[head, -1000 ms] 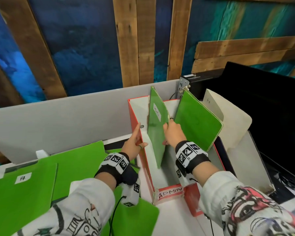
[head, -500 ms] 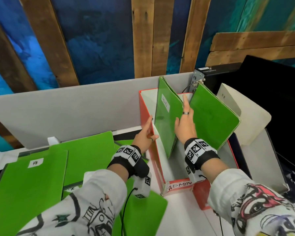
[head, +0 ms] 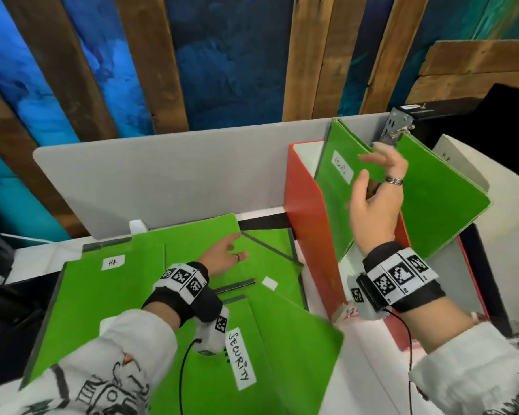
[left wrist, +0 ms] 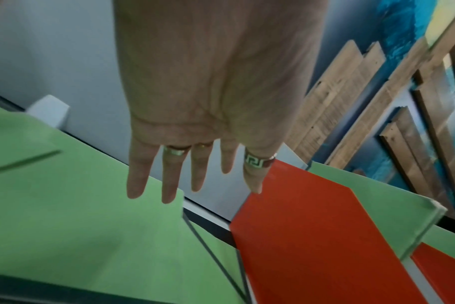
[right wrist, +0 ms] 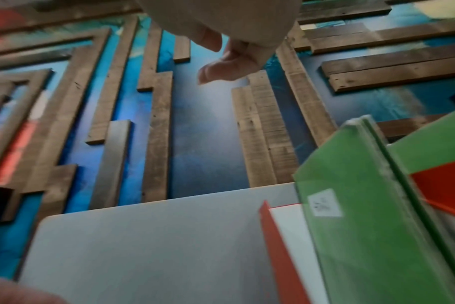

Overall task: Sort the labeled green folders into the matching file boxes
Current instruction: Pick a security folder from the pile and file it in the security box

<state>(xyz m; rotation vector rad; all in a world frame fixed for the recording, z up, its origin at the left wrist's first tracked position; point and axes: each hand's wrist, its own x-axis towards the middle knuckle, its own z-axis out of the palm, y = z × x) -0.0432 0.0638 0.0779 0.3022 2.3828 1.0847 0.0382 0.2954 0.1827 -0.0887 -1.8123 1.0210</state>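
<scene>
A red file box [head: 309, 223] stands at the right of the desk. Two green folders stand in it: one upright with a white label [head: 333, 202], one leaning right [head: 441, 196]. My right hand [head: 369, 175] hovers above the box in front of the upright folder, fingers loosely curled, holding nothing; the right wrist view shows its fingers [right wrist: 221, 67] bare. My left hand [head: 237, 247] reaches flat over the green folders lying on the desk, fingers [left wrist: 169, 185] straight. Among them are one labelled HR [head: 102, 295] and one labelled SECURITY [head: 285, 339].
A grey divider panel [head: 177, 175] runs along the back of the desk. A white file box [head: 474, 178] stands right of the red one. Behind it lies a black surface [head: 507, 121]. The wall is blue with wooden slats.
My left hand has let go of the red box's wall and moved left over the flat folders. My right hand has lifted out from between the standing folders.
</scene>
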